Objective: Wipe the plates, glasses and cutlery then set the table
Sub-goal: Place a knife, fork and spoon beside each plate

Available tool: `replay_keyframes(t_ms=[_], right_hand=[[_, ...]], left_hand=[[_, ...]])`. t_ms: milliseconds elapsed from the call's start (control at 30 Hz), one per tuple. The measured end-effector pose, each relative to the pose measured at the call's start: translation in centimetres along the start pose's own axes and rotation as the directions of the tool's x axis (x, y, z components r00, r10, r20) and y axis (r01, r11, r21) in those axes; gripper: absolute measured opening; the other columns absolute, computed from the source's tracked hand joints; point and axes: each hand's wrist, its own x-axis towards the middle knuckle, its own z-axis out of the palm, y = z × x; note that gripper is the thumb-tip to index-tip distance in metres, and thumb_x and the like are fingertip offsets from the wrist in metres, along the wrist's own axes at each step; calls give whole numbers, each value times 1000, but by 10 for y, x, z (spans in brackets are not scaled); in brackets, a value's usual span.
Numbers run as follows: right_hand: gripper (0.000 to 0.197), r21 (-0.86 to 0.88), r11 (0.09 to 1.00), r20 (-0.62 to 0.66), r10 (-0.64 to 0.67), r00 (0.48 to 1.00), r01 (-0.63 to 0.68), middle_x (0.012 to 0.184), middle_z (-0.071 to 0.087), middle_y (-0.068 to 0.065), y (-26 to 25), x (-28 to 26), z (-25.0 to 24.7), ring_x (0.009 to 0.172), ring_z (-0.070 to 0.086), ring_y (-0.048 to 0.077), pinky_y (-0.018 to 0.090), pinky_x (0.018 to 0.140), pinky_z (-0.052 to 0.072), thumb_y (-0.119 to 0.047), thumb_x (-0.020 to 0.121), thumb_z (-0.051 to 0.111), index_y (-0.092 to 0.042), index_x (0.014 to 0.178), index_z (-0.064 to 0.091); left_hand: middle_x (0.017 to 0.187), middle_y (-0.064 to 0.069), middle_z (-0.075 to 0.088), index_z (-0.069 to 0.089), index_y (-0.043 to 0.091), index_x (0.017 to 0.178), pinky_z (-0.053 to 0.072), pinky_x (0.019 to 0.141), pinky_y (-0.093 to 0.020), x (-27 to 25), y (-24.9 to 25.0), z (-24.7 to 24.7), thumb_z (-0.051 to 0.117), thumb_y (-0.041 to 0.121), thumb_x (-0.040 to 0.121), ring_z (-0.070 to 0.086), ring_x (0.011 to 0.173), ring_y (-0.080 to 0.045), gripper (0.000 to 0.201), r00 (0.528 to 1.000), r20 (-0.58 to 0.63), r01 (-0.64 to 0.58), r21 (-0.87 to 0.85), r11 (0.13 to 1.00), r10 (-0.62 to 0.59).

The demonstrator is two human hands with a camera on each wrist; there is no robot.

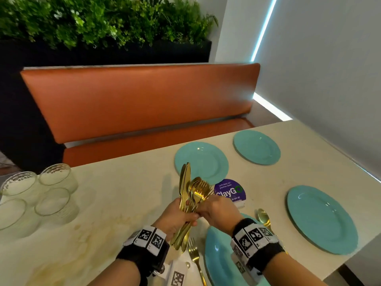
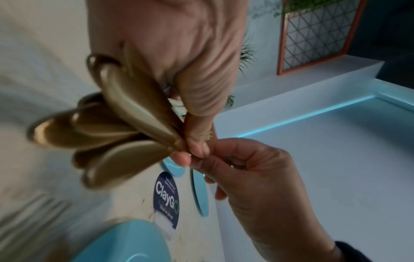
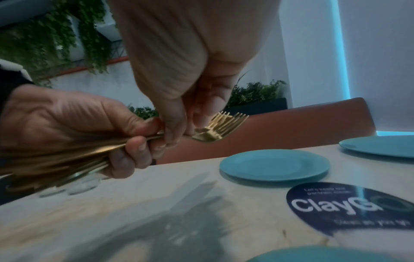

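Observation:
My left hand (image 1: 178, 216) grips a bundle of gold cutlery (image 1: 188, 195), knives, spoons and forks, upright above the table's near middle. My right hand (image 1: 213, 208) pinches a fork (image 3: 218, 129) at the top of that bundle. In the left wrist view the spoon bowls (image 2: 100, 127) fan out from my left hand (image 2: 170, 53) while the right hand (image 2: 246, 177) meets it from below. Four teal plates lie on the table: one near me (image 1: 220, 263), one in the middle (image 1: 203, 159), one far right (image 1: 256, 146), one at the right (image 1: 321, 219).
Several clear glasses (image 1: 55, 178) stand at the table's left edge. A gold fork (image 1: 194, 256) lies left of the near plate, a gold spoon (image 1: 263, 217) to its right. A purple round sticker (image 1: 229, 191) marks the table. An orange bench (image 1: 140, 104) runs behind.

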Motion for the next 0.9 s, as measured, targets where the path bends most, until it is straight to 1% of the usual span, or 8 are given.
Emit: replay_keyframes(t_ms=[67, 200, 300, 367, 533, 633, 767, 900], right_hand=[[23, -13, 999, 12, -48, 999, 48, 62, 64, -8, 24, 11, 1, 58, 62, 12, 20, 46, 50, -27, 79, 47, -27, 68, 67], [24, -21, 995, 219, -89, 972, 96, 105, 64, 8, 57, 33, -14, 99, 57, 23, 37, 81, 49, -22, 93, 47, -16, 106, 66], [25, 50, 995, 300, -93, 949, 82, 111, 61, 8, 69, 50, -17, 103, 55, 23, 36, 85, 47, -24, 91, 51, -17, 109, 66], [23, 105, 992, 351, -102, 931, 69, 109, 63, 8, 75, 61, -16, 101, 57, 22, 32, 85, 46, -25, 89, 54, -17, 107, 68], [23, 350, 937, 435, -149, 888, -14, 105, 71, 2, 81, 84, -21, 84, 53, 2, -1, 66, 31, -22, 87, 61, -14, 107, 70], [23, 387, 921, 458, -151, 876, -43, 105, 71, 4, 80, 96, -18, 74, 49, -3, 0, 64, 30, -20, 86, 63, -13, 106, 71], [19, 367, 924, 460, -79, 884, -109, 99, 72, 3, 79, 110, -14, 71, 50, -1, 0, 63, 32, -19, 82, 68, -13, 99, 74], [5, 417, 857, 397, 129, 909, -304, 58, 59, -19, 77, 128, -7, 58, 49, -2, -1, 49, 35, -15, 80, 70, -17, 82, 74]], left_hand=[[90, -14, 67, 55, -1, 115, 53, 60, -26, 17, 7, 7, 66, -11, 78, 64, 66, -18, 39, 999, -28, 17, -38, 999, -18], [95, -16, 66, 53, 4, 114, 52, 56, -21, 44, 22, 17, 66, -8, 81, 64, 69, -16, 38, 999, -43, 12, -33, 999, -14], [102, -17, 66, 53, 5, 117, 53, 60, -22, 57, 26, 16, 68, -6, 80, 65, 74, -18, 42, 998, -43, 44, -15, 999, -44], [98, -13, 66, 52, 5, 116, 53, 64, -24, 62, 29, 14, 68, -6, 80, 65, 72, -17, 41, 996, -51, 79, 10, 997, -78], [103, -11, 65, 50, 11, 119, 56, 68, -26, 68, 41, -3, 69, -6, 78, 66, 81, -20, 48, 996, -1, 88, 81, 993, -88], [98, -7, 64, 49, 14, 113, 55, 68, -25, 68, 46, -12, 68, -3, 80, 65, 78, -16, 41, 997, 19, 68, 152, 986, -71], [95, -8, 56, 47, 9, 109, 54, 60, -20, 68, 48, -30, 65, -6, 83, 58, 71, -16, 34, 977, -211, 50, 78, 996, -33], [95, -9, 58, 52, 8, 102, 49, 64, -25, 69, 52, -69, 64, 0, 86, 58, 75, -19, 22, 869, -489, 49, -63, 997, -73]])
